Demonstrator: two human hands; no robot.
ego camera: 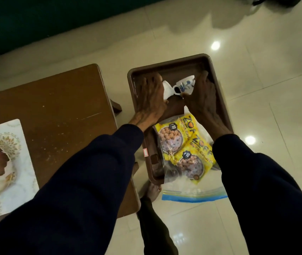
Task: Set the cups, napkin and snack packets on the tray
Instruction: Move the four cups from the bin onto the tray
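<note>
A brown plastic tray [172,66] sits to the right of a wooden table. In its far half my left hand [151,96] covers a plain white cup [166,89], and my right hand [200,96] grips a white cup with a blue flower pattern [184,85] that leans toward the other cup. Two yellow snack packets [183,144] lie in the near half of the tray, partly inside a clear zip bag [194,194] that hangs over the near rim. I see no napkin.
The brown wooden table [54,107] stands at the left, with a white patterned placemat [17,190] and a decorated plate on its near left corner. Glossy cream floor tiles surround the tray. A bare foot [153,190] shows below the tray.
</note>
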